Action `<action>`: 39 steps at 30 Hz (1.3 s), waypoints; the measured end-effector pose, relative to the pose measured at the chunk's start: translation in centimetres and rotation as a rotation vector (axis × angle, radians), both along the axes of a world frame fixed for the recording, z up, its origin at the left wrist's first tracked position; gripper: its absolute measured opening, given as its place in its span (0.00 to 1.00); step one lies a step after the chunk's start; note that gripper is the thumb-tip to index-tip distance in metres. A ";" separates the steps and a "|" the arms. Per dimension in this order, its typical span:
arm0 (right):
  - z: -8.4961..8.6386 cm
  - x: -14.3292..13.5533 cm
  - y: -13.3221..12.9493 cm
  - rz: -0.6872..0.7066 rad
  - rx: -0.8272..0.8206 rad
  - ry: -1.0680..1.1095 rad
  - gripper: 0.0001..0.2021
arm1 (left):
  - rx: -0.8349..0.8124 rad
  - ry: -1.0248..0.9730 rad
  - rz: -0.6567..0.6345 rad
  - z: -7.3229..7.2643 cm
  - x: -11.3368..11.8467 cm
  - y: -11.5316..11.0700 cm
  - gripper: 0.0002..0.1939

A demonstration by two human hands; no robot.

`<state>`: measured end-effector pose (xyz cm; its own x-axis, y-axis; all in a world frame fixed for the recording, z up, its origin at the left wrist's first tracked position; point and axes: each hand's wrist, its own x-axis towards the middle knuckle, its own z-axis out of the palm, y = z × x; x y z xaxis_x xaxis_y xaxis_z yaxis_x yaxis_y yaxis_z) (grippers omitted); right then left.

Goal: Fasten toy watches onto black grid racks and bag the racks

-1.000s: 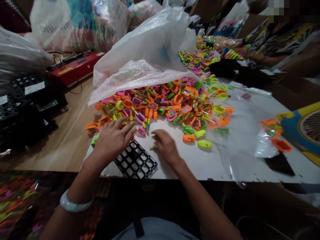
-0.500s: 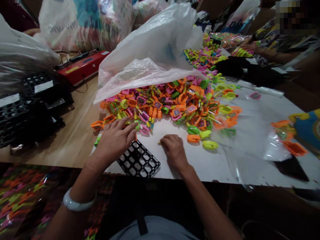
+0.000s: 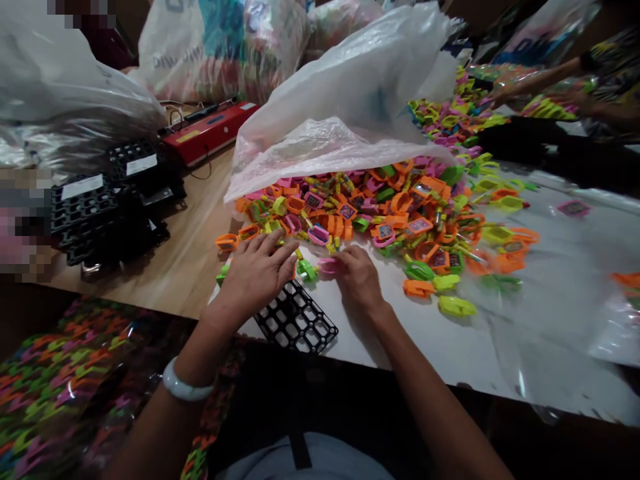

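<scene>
My left hand (image 3: 256, 275) lies palm down with its fingers stretched out, over the far left end of a black grid tray (image 3: 313, 325). Under and beside that hand are bits of orange and green plastic, partly hidden. A light green toy piece (image 3: 307, 269) lies just right of its fingertips. My right hand (image 3: 359, 275) is closed, thumb and fingers pinching the end of a pink plastic toy watch (image 3: 327, 266) at the near edge of the heap. Behind both hands spreads the heap of colourful plastic toy watches (image 3: 345, 212), in orange, pink, green and yellow.
A large clear plastic bag (image 3: 345, 93) drapes over the heap. Black grid trays (image 3: 80, 217) are stacked at left, near a red sealing machine (image 3: 213, 130). Loose yellow pieces (image 3: 456, 306) lie right of my right hand. Another person's arm (image 3: 540, 79) reaches in at far right.
My right hand has moved forward to the pink toy watch; the small yellowish bit at its fingertips no longer shows. My left hand stays over the tray. The view has turned left.
</scene>
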<state>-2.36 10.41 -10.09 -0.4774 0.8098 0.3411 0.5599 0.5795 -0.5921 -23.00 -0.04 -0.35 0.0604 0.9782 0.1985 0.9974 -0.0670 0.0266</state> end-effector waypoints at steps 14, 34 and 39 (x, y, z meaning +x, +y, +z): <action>1.8 3.9 2.0 -0.163 0.242 -0.011 0.23 | -0.006 0.009 0.009 0.0 0.2 -0.1 0.24; 0.8 -0.2 -4.0 0.216 -0.625 0.389 0.18 | -0.123 -0.067 0.015 0.9 1.0 2.6 0.26; 1.7 -1.6 -6.1 0.191 -0.652 0.331 0.14 | -0.171 -0.143 0.052 1.7 -0.9 0.9 0.27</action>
